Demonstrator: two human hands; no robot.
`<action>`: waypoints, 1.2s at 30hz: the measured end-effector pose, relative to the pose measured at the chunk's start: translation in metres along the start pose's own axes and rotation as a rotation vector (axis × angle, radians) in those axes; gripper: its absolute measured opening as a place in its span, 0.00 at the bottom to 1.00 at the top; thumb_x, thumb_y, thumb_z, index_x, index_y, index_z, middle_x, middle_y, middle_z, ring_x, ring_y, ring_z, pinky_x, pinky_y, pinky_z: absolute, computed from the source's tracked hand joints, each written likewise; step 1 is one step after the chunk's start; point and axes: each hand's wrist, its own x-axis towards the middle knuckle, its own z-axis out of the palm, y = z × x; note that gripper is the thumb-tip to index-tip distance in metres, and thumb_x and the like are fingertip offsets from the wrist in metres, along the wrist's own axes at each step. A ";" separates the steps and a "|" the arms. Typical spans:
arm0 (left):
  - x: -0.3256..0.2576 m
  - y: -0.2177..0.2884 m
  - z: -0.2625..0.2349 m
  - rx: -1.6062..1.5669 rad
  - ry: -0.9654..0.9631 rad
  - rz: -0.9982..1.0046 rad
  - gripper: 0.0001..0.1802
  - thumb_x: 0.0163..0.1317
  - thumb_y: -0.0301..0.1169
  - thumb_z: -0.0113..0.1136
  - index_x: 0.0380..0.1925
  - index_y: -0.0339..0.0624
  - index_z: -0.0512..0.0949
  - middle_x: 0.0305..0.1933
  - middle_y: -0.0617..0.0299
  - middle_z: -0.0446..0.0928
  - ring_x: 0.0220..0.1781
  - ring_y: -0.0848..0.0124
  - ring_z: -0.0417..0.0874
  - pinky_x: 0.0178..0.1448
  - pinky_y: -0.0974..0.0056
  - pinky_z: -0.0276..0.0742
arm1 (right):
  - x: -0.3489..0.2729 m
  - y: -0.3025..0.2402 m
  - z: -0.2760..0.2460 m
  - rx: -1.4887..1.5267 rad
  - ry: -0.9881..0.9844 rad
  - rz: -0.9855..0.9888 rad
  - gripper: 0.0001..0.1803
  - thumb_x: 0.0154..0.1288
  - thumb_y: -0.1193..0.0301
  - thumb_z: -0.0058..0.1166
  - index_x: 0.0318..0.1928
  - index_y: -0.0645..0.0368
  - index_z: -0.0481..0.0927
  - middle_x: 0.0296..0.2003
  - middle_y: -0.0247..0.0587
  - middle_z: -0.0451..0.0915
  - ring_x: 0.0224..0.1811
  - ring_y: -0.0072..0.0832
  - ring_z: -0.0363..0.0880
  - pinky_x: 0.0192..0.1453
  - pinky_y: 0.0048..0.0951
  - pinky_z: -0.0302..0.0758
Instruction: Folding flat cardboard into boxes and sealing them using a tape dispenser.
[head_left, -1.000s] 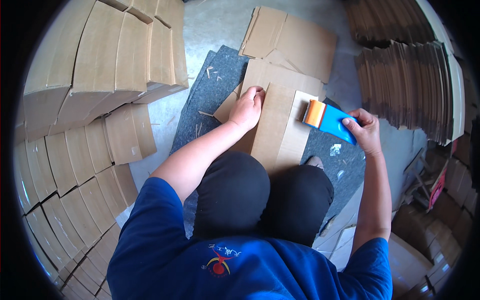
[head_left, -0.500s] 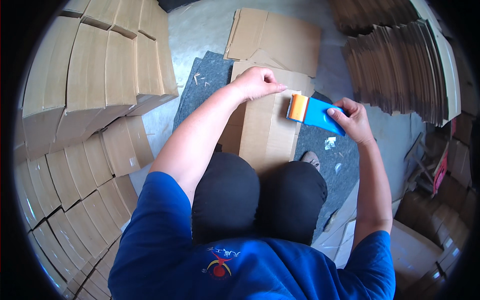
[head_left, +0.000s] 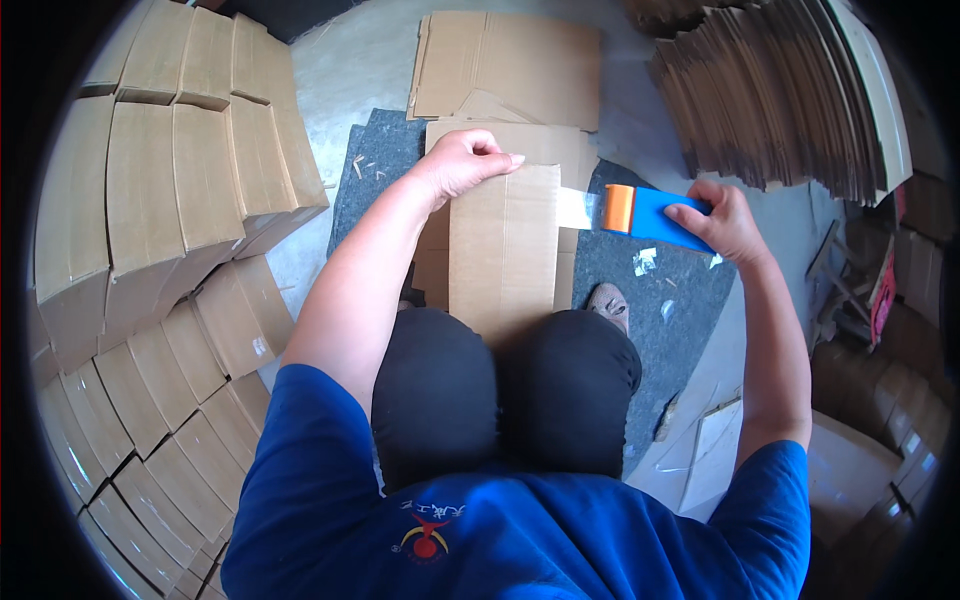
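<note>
A narrow brown cardboard box [head_left: 503,250] stands upright in front of my knees, a seam running along its top face. At its far edge, the thumb and fingers of my left hand [head_left: 465,165] are closed in a pinch on the cardboard. My right hand [head_left: 727,222] grips a blue tape dispenser [head_left: 665,217] with an orange front, held out to the right of the box. Between the box's right edge and the dispenser stretches a strip of clear tape [head_left: 579,208]. How far the tape runs on the box is hard to see.
Stacked cartons [head_left: 145,190] line the left side. Flat cardboard sheets [head_left: 510,65] lie ahead on the floor, and a tall pile of folded cardboard [head_left: 770,100] stands at the far right. Scraps of tape [head_left: 645,262] lie on a dark grey mat [head_left: 665,310].
The dispenser has moved right, away from the box, and a strip of tape now shows between them. My left hand has shifted slightly left and now pinches the box's far edge.
</note>
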 end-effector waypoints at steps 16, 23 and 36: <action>-0.002 -0.032 0.009 -0.373 0.175 0.080 0.14 0.63 0.41 0.66 0.28 0.41 0.81 0.29 0.69 0.77 0.35 0.78 0.72 0.46 0.70 0.70 | -0.019 -0.123 0.079 -0.623 0.343 -0.163 0.13 0.55 0.60 0.64 0.25 0.55 0.79 0.21 0.37 0.81 0.22 0.34 0.83 0.34 0.36 0.81; -0.014 -0.057 0.022 -0.847 0.319 -0.064 0.30 0.72 0.55 0.47 0.53 0.37 0.77 0.58 0.54 0.74 0.59 0.65 0.74 0.69 0.59 0.64 | -0.007 -0.069 0.158 -0.519 0.181 -0.149 0.11 0.57 0.65 0.57 0.37 0.57 0.80 0.23 0.38 0.83 0.23 0.36 0.83 0.34 0.38 0.79; 0.002 -0.127 0.009 0.424 0.492 -0.587 0.37 0.66 0.55 0.52 0.71 0.51 0.62 0.75 0.55 0.61 0.74 0.54 0.62 0.74 0.49 0.59 | 0.019 -0.047 0.175 -0.550 -0.002 0.061 0.08 0.61 0.67 0.53 0.37 0.57 0.80 0.31 0.48 0.86 0.35 0.43 0.88 0.41 0.43 0.82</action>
